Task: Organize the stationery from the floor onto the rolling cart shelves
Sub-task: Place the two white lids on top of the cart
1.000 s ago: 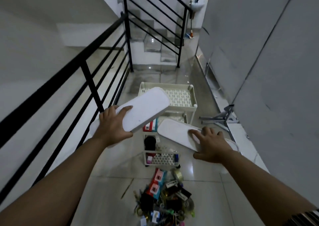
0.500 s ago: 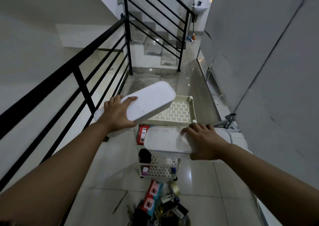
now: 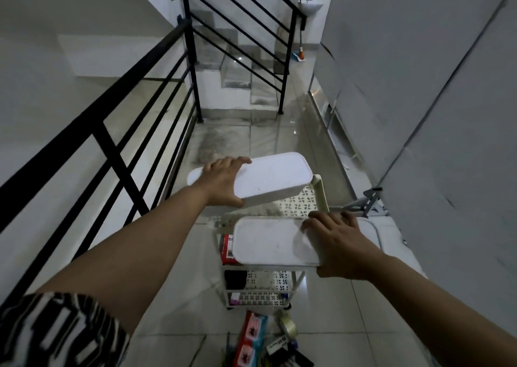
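Nearest me, loose stationery litters the glossy tiled floor. Beyond it stands the white rolling cart. My right hand, fingers spread, clasps a white box level over the cart's near end. My left hand grips a second white box, tilted over the top shelf, farther forward than a second ago. Black railing and stairs lie behind.

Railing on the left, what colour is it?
Black, seen in the head view: the railing.
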